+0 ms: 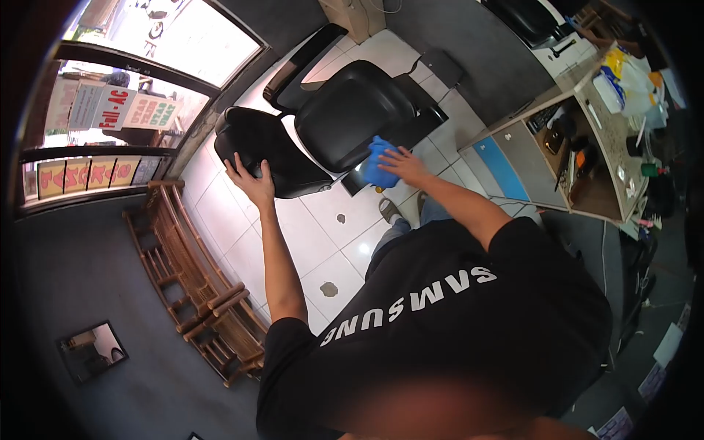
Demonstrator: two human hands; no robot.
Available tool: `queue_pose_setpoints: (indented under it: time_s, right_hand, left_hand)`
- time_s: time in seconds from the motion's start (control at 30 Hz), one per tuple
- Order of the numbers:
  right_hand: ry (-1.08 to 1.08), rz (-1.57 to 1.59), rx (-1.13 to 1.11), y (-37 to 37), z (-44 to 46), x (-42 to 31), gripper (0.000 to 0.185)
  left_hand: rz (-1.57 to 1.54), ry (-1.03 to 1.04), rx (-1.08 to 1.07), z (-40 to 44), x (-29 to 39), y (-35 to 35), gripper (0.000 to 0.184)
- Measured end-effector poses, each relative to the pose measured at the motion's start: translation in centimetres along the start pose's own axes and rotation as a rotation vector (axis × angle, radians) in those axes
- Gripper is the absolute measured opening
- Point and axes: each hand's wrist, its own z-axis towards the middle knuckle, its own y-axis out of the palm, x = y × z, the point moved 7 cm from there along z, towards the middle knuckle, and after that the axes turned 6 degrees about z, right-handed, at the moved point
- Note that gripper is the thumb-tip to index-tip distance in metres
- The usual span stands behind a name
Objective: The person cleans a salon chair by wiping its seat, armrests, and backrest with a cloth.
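A black padded chair [352, 110] with armrests stands on the white tiled floor in front of me. Its black backrest [257, 150] lies to the left of the seat. My left hand [253, 180] rests on the lower edge of that backrest, fingers spread. At the near armrest, my right hand [407, 165] presses on a blue cloth [381, 163], which is bunched under its fingers. The palm side of the right hand is hidden.
A bamboo bench [183, 271] stands at the left by the wall. To the right is a cabinet [506, 165] with open shelves holding tools. Glass doors [117, 110] with signs are at the upper left. A second black chair [524, 22] shows at the top right.
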Motion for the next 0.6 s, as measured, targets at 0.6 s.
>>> queue_pose_setpoints:
  time_s: [0.6]
  right_hand:
    - [0.524, 0.563, 0.707, -3.0, -3.2, 25.7, 0.042]
  left_hand:
    - [0.300, -0.340, 0.213, 1.0, 5.1, -0.7, 0.052]
